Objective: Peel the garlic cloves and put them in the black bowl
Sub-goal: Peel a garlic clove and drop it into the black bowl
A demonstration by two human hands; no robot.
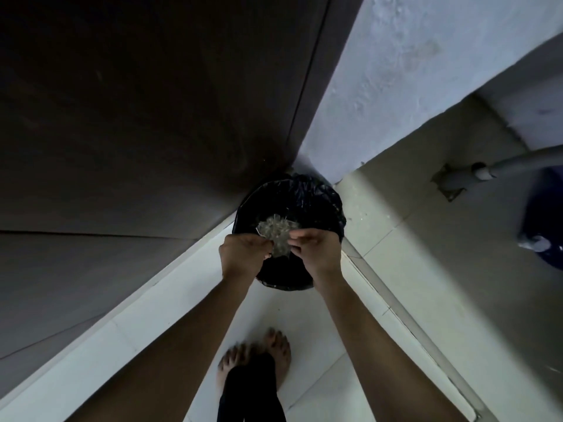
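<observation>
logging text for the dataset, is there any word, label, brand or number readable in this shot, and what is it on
No text can be read anywhere in this view.
Black-lined bin: no print shows.
Pale clump, pinched by the left hand and the right hand: no print shows.
Dark blue object at the right edge: it has a pale patch, too blurred to tell whether it is a label.

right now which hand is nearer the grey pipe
Right. The right hand sits left of and below the grey pipe; the left hand is farther left, beyond the clear plastic.
</observation>
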